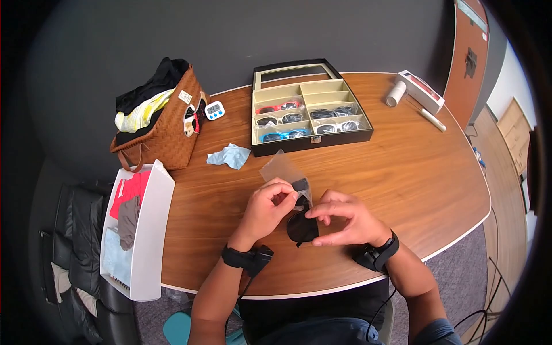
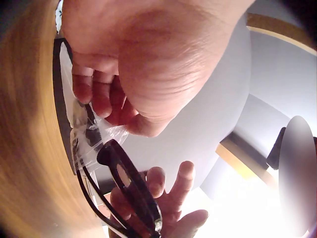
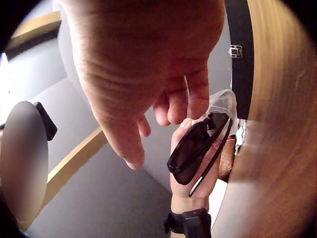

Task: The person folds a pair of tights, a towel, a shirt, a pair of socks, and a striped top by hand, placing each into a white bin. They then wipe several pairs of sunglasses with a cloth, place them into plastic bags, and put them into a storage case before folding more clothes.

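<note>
Left grip (image 1: 264, 211) pinching the clear sleeve (image 1: 278, 168), right grip (image 1: 349, 222) loosely spread beside the dark sunglasses (image 1: 301, 229), six o'clock of the display case (image 1: 276, 149). They're partly inside: bagging midway, I'd say! Next calls for steadying that sleeve while the right grip guides them.

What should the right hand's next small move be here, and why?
Probably the right hand should close on the exposed end of the sunglasses: the left hand pinches the clear bag over their other end, while the right has no grip on them.
</note>
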The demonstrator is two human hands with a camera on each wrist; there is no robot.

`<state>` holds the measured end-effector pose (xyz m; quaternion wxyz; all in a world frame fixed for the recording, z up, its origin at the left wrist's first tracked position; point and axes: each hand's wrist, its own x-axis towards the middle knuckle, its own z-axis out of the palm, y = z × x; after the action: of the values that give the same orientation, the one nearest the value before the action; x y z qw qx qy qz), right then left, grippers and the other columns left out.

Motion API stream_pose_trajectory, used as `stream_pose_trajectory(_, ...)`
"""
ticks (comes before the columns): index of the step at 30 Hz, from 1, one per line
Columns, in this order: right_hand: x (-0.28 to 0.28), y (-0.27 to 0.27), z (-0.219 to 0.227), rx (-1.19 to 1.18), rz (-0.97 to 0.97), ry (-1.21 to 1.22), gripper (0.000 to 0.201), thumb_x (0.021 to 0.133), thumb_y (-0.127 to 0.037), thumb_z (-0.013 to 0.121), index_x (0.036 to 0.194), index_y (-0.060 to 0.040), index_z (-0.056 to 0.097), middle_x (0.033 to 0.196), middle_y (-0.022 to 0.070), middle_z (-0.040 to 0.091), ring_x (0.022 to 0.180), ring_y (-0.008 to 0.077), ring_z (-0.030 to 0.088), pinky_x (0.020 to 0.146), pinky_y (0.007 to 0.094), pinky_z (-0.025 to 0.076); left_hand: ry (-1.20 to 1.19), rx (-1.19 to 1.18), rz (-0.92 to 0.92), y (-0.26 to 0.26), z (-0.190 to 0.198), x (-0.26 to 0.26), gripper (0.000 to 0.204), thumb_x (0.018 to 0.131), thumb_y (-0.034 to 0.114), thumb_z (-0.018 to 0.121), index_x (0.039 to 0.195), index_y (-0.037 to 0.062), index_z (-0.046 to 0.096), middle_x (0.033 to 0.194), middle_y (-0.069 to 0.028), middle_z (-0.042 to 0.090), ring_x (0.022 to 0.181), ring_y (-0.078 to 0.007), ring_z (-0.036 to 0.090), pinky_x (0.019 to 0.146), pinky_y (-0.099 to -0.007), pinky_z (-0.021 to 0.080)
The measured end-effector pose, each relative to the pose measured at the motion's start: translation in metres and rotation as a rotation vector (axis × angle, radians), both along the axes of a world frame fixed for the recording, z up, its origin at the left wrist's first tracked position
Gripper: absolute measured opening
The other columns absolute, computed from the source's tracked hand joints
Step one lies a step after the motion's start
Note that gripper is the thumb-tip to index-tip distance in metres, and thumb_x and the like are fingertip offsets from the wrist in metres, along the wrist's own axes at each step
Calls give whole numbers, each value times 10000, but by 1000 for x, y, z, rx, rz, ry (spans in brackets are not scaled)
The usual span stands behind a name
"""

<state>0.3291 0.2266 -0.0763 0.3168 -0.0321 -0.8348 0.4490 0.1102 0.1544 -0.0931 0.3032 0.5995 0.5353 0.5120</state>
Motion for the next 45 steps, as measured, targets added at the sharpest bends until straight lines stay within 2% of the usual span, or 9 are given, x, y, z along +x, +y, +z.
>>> stream_pose_trajectory(8,-4,-5,4,53,-142,-159,455,694,-207,869,1090,-126,661,910,25,530,742,136,549,671,279,493,-97,47,115,5,-8,-6,95,906,59,646,868,-26,629,844,2,597,683,-44,537,612,-211,449)
stream_pose_trajectory(14,-5,-3,-7,-41,-169,-157,293,779,-77,776,1052,-86,669,955,43,552,790,139,578,676,270,507,-192,40,124,6,-7,-5,110,916,62,641,856,-28,625,834,28,579,694,-25,524,608,-206,445)
stream_pose_trajectory(18,-3,2,-7,-40,-296,-19,212,827,25,678,1028,-40,665,994,61,571,794,123,592,674,226,503,-24,12,120,3,-4,-5,79,904,46,642,871,-24,630,850,6,581,685,-45,532,606,-212,442)
stream_pose_trajectory(21,-3,7,-13,-394,-401,92,204,833,43,644,1024,-27,665,995,44,560,806,90,589,678,206,494,138,4,80,0,1,-2,59,892,33,646,873,-22,631,876,-6,585,672,-52,534,594,-216,440)
stream_pose_trajectory(30,-11,-2,-12,-248,-339,-88,221,842,8,659,1055,-48,674,953,32,523,807,87,564,688,215,490,214,97,-19,-4,9,12,51,842,7,679,845,-5,629,849,-32,599,673,-103,539,605,-248,452)
stream_pose_trajectory(33,-12,-3,-12,-270,-360,-41,303,856,-16,673,1152,-56,622,955,26,521,802,80,559,679,206,475,175,134,52,-4,9,8,39,859,-1,660,849,-13,625,875,-37,591,714,-94,542,621,-247,457)
stream_pose_trajectory(39,-12,-4,-13,-401,-358,24,437,886,-49,678,1289,-52,509,964,-3,524,794,61,544,669,203,462,-227,293,282,-6,12,-9,61,943,8,554,905,-26,589,991,-45,563,888,-95,521,816,-229,429)
stream_pose_trajectory(42,-12,-4,-15,-371,-333,-25,420,898,-53,667,1285,-45,504,948,-12,525,788,52,532,672,201,459,-243,433,340,-7,17,-11,37,919,-14,597,895,-41,607,957,-30,578,785,-59,514,681,-203,432)
stream_pose_trajectory(45,-12,-6,-19,-388,-303,-17,387,912,-65,657,1269,-37,510,926,-14,524,774,49,522,671,201,457,-289,382,404,-7,14,-23,44,928,-10,583,903,-41,601,969,-35,573,804,-67,515,700,-213,434)
